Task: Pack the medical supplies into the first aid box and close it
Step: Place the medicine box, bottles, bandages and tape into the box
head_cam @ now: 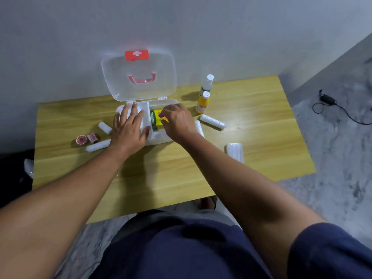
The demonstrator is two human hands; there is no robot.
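Right hand (177, 119) seating a yellow carton (156, 115) in the first aid box (159, 137).
Carton's long axis ran near-to-far, pinched at its right edge; left hand (128, 125) lay spread flat, nearer.

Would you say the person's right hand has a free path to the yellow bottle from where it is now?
Probably yes. The right hand is over the open first aid box, and the yellow bottle stands upright just beyond the box's right edge. Nothing lies between them; only the white spray bottle stands close behind it.

Lying around one open first aid box (141, 101): four white gauze rolls (212, 122), two bottles (202, 103), two tape rolls (81, 140), one mask pack (235, 152).
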